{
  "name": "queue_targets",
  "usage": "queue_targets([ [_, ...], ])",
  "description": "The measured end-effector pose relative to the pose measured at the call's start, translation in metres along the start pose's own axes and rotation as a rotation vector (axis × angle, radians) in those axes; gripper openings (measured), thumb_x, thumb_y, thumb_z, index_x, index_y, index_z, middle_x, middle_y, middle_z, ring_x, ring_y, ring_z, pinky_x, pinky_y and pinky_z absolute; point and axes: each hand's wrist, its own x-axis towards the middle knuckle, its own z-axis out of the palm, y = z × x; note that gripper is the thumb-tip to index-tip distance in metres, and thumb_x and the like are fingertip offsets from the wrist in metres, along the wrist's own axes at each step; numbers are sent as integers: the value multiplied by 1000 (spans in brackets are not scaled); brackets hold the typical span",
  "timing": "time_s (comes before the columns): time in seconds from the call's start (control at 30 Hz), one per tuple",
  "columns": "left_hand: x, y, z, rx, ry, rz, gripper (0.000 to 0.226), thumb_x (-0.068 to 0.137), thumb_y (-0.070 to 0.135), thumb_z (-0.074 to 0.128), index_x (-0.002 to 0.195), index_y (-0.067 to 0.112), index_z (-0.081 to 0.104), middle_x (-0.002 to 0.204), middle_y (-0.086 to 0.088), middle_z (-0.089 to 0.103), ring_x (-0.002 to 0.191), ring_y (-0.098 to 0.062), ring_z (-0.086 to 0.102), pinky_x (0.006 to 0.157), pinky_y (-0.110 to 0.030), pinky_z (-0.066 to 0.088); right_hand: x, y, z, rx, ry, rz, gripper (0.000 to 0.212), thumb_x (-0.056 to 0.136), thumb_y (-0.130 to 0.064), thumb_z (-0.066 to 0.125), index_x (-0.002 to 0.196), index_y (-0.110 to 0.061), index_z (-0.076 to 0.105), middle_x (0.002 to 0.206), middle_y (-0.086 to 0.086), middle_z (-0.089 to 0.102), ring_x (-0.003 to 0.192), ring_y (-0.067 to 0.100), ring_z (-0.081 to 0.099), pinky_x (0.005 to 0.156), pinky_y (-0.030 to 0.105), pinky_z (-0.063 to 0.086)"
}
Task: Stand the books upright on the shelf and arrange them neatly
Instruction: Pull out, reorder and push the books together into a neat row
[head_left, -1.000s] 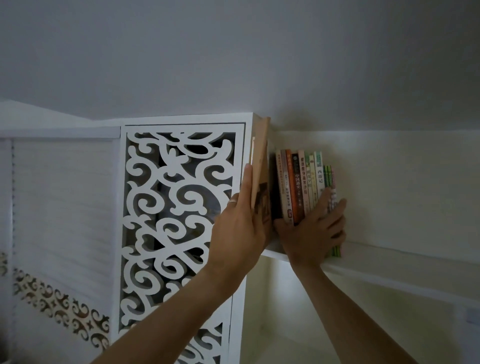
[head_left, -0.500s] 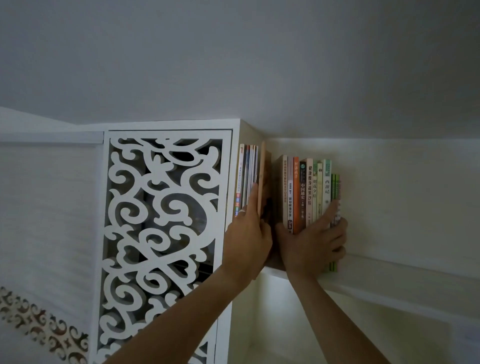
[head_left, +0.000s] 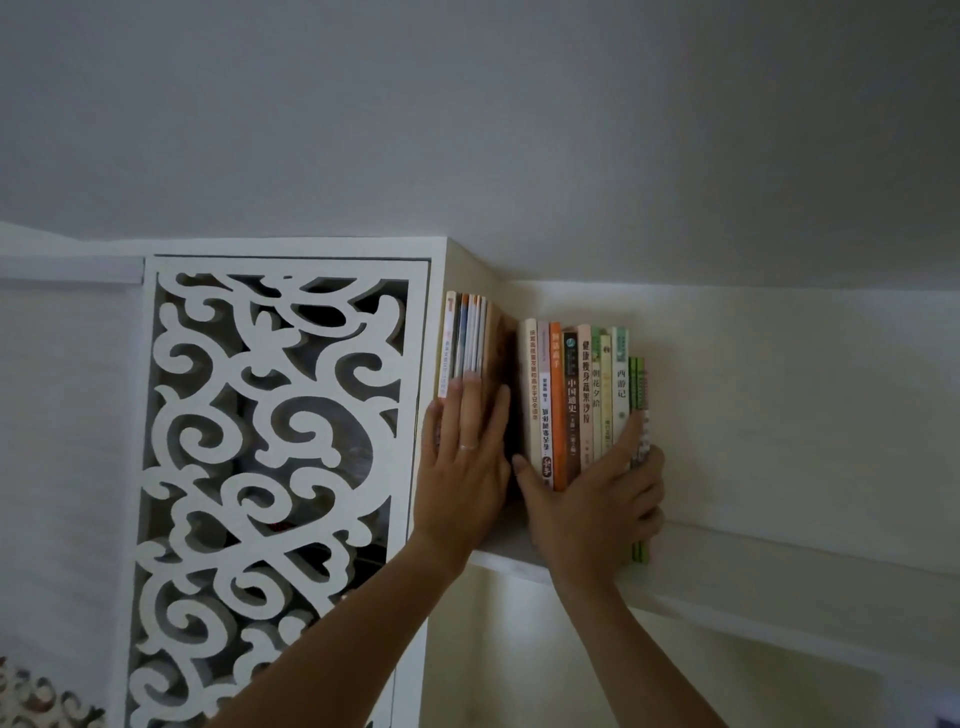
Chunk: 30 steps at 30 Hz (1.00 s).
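Two upright book groups on the shelf (head_left: 779, 566), a dark gap between them. That gap is what the next move turns on, in my read.

Left hand (head_left: 465, 467): fingers straight, flat against the spines of the left stack (head_left: 467, 338), which sits tight to the cabinet side. Pressing, not gripping. There's a ring on one finger.

Right hand (head_left: 592, 504): wrapped round the foot of the right row (head_left: 576, 400), thumb on its left face by the gap, fingers curled round the thin green books (head_left: 640, 384) at the far right end. Clamped on the row.

The spines' long axes run vertical; the row looks plumb and the left stack leans slightly. Both groups are just above and ahead of the hands. The right hand is the one placed to slide its row left along the shelf and close the gap.

Materials: glossy paperback spines of mixed heights, smooth white laminate shelf that should slide easily. White fretwork scroll panel (head_left: 270, 467) on the cabinet to the left. Light is dim, so fine detail is poor.
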Motion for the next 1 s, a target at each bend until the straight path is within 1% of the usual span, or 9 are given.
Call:
queue_targets([
  [0.07,1,0,-2,-47,10,-1,55,106,38,44,153,10,47,166,-20,28,156,-36,23,123,-56,29,0,1,-2,1,-46,-30,133,61,-92,60,161,-19,10,152,25,32,135,43,36,105,61,35],
  [0.17,3,0,-6,-133,18,-43,57,105,37,40,156,10,42,167,-17,29,157,-30,21,125,-53,26,3,12,-12,18,-126,-129,124,66,-95,48,159,-21,14,149,16,36,132,38,40,103,59,39],
  [0.3,3,-1,-7,-209,31,-74,78,100,52,50,159,4,32,166,-18,27,157,-31,22,127,-52,23,29,38,-31,97,-394,-160,135,55,-79,78,158,-31,5,150,6,35,136,31,36,105,56,42],
  [0.4,1,-2,-5,-184,27,25,83,95,62,56,159,13,37,167,-20,25,157,-35,20,127,-55,19,44,50,-42,196,-697,-101,148,43,-75,87,153,-47,-8,150,-1,42,133,27,49,102,53,52],
  [0.47,1,-3,-6,-177,4,76,82,94,64,57,158,16,39,168,-18,24,158,-33,19,126,-57,19,44,51,-47,198,-816,-95,151,46,-63,93,150,-49,-15,149,-5,47,126,24,57,99,48,55],
  [0.6,2,-1,-8,-212,-15,73,77,98,53,60,160,15,34,169,-14,24,159,-30,16,125,-59,20,33,45,-45,126,-662,-126,145,52,-60,93,153,-45,-11,144,-4,55,115,23,65,90,45,59],
  [0.73,1,-1,-7,-207,-21,43,76,101,51,55,160,10,31,169,-15,23,159,-30,15,125,-58,20,15,32,-31,97,-566,-90,154,46,-67,92,155,-39,-14,136,0,59,110,25,67,81,44,61],
  [0.9,2,0,-9,-189,-23,79,76,101,54,54,160,13,32,171,-17,15,159,-32,12,126,-59,18,22,38,-33,94,-624,-175,146,54,-74,83,154,-40,-17,139,-1,59,111,23,67,83,46,61],
  [1.0,2,-1,-8,-170,-42,102,75,102,54,54,161,15,30,171,-14,15,160,-30,12,126,-60,17,34,48,-43,124,-707,-268,132,67,-62,84,153,-46,-14,147,-9,54,120,18,64,90,40,59],
])
